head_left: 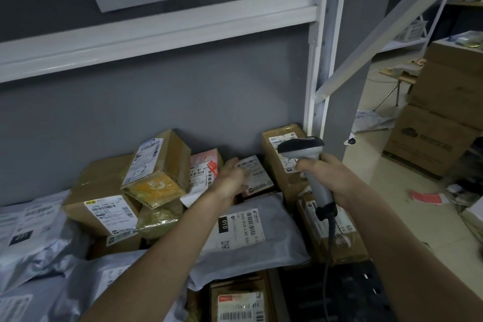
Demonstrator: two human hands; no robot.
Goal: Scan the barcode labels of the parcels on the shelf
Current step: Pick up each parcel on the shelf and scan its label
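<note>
White metal shelf (312,102) against grey wall, piled with taped cardboard boxes and crinkled grey mailers; right hand (332,178) grips scanner (308,162), left hand (231,180) holds small labelled parcel (257,178)

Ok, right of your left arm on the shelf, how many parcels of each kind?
Brown cardboard boxes: 3 (upright box, right box under the scanner, front box)
Grey bag: 1
Small parcel gripped by the left hand: 1
Total: 5
</note>
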